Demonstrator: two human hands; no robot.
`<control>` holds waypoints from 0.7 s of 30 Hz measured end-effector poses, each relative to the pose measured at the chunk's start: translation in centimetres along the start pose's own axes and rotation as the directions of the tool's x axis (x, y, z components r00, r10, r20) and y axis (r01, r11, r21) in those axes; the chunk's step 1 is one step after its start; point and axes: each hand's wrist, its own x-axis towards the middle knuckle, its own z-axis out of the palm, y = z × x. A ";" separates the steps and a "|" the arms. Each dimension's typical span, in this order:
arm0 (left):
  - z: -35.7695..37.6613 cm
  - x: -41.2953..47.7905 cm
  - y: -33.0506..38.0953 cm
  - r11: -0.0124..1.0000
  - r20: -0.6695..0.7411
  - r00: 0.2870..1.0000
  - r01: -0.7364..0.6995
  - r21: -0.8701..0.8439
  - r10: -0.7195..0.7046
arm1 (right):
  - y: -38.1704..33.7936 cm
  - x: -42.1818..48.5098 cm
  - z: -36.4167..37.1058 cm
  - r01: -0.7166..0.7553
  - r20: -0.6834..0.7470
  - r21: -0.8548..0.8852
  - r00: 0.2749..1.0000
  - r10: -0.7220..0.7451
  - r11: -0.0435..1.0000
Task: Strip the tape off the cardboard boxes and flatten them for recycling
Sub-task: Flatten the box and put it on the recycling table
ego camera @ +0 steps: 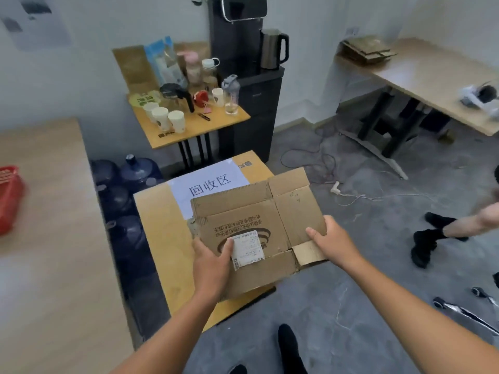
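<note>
A flattened brown cardboard box (259,222) with a white shipping label (248,251) hangs over a low yellow table (159,228) that bears a white paper sign (208,184). My left hand (212,261) grips the box's near left edge, thumb on top beside the label. My right hand (333,242) holds the box's right edge with the thumb on top. The box's flaps lie spread open and flat.
Blue water jugs (135,171) stand left of the yellow table. A side table (189,125) with cups and bottles and a black water dispenser (243,71) stand behind. Flattened cardboard (367,49) lies on a desk at right. Another person's legs (442,228) and cables on the floor are at right.
</note>
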 end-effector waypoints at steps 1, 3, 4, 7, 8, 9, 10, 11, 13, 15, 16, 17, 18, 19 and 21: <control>0.8 1.4 -0.2 0.999 -0.059 0.998 0.039 0.014 -0.038 | 0.1 3.1 1.2 0.036 0.059 -0.053 0.998 -0.033 0.998; 1.6 2.6 0.0 0.997 -0.081 0.997 0.015 0.075 -0.009 | 0.5 5.6 2.2 0.065 0.090 -0.116 0.994 -0.054 0.991; 2.2 3.4 -0.1 0.987 -0.121 0.992 0.036 0.154 -0.018 | 0.7 7.4 3.1 0.084 0.130 -0.148 0.989 -0.065 0.985; 4.4 4.6 -1.8 0.888 -0.190 0.978 0.163 0.430 -0.088 | 2.0 11.0 5.5 0.156 0.283 -0.390 0.958 -0.044 0.907; 5.0 4.6 -2.7 0.845 -0.191 0.977 0.180 0.503 -0.094 | 2.4 11.5 6.2 0.179 0.301 -0.468 0.953 -0.035 0.865; 5.6 4.8 -3.3 0.803 -0.196 0.977 0.182 0.567 -0.083 | 2.7 11.8 6.5 0.218 0.298 -0.539 0.953 -0.059 0.814; 6.1 4.9 -3.7 0.776 -0.207 0.976 0.179 0.604 -0.064 | 2.9 12.2 6.6 0.285 0.298 -0.575 0.946 -0.128 0.767; 6.5 5.0 -4.0 0.765 -0.213 0.976 0.169 0.622 -0.042 | 3.1 12.6 6.5 0.366 0.316 -0.577 0.924 -0.213 0.730; 6.9 5.1 -4.6 0.745 -0.171 0.985 0.112 0.657 0.003 | 3.4 13.2 6.7 0.486 0.390 -0.530 0.867 -0.309 0.695; 7.0 5.2 -5.6 0.736 -0.094 0.996 0.065 0.673 -0.003 | 3.7 13.8 7.3 0.520 0.507 -0.478 0.822 -0.260 0.708; 7.1 5.2 -6.1 0.736 -0.072 0.997 0.058 0.674 -0.013 | 4.0 14.1 7.7 0.523 0.552 -0.483 0.805 -0.219 0.702; 7.1 5.3 -6.4 0.733 -0.061 0.998 0.058 0.678 -0.023 | 4.3 14.4 8.0 0.524 0.577 -0.498 0.795 -0.187 0.691; 7.1 5.6 -6.5 0.730 -0.046 0.998 0.058 0.680 -0.037 | 4.5 14.6 8.1 0.519 0.584 -0.510 0.794 -0.167 0.685; 7.1 5.6 -6.3 0.726 -0.025 0.998 0.064 0.685 -0.064 | 4.5 14.5 8.0 0.514 0.585 -0.520 0.796 -0.154 0.682; 6.6 5.6 -5.7 0.715 0.007 0.993 0.078 0.695 -0.115 | 4.1 14.1 7.8 0.517 0.563 -0.532 0.808 -0.177 0.671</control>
